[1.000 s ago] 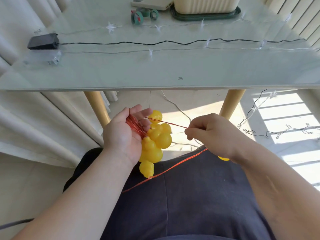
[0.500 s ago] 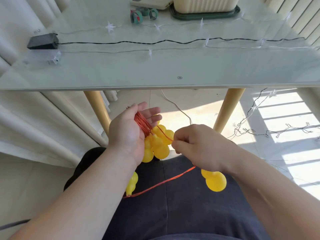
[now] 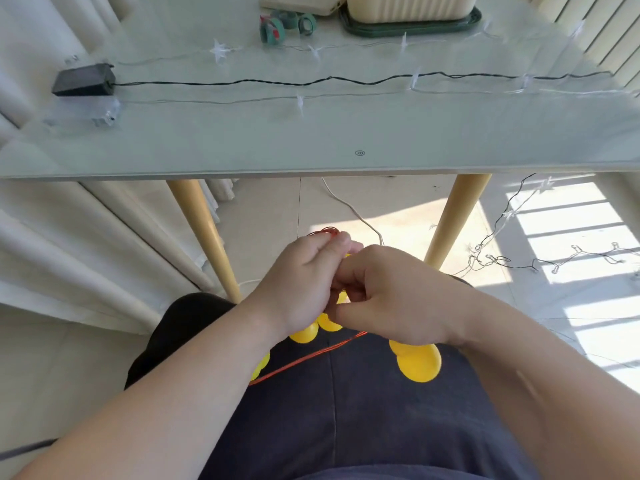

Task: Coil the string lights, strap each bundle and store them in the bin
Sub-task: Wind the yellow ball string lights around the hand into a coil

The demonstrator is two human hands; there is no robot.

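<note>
Above my lap, my left hand point(image 3: 301, 289) grips a coil of orange wire point(image 3: 327, 232) whose loops stick out past its fingers. Yellow gourd-shaped bulbs point(image 3: 306, 334) hang below that hand. My right hand point(image 3: 391, 296) is pressed against the left one, fingers curled round the wire, with another yellow bulb point(image 3: 417, 363) hanging under it. A loose stretch of the orange wire point(image 3: 308, 358) runs down left across my dark trousers. On the glass table point(image 3: 311, 140) lie a black-wired string point(image 3: 311, 83) and a clear star-light string point(image 3: 301, 100). The cream bin point(image 3: 408, 6) stands at the back.
A black battery box point(image 3: 85, 79) and a clear one point(image 3: 90, 114) sit at the table's left. Green strap rolls point(image 3: 273, 29) lie beside the bin's dark green lid point(image 3: 412, 26). More light strings point(image 3: 519, 254) trail on the floor at right. Wooden table legs point(image 3: 204, 237) flank my hands.
My right hand has come left from holding the wire taut and now meets my left hand at the coil. Both hands have risen slightly, and a bulb now hangs under the right hand.
</note>
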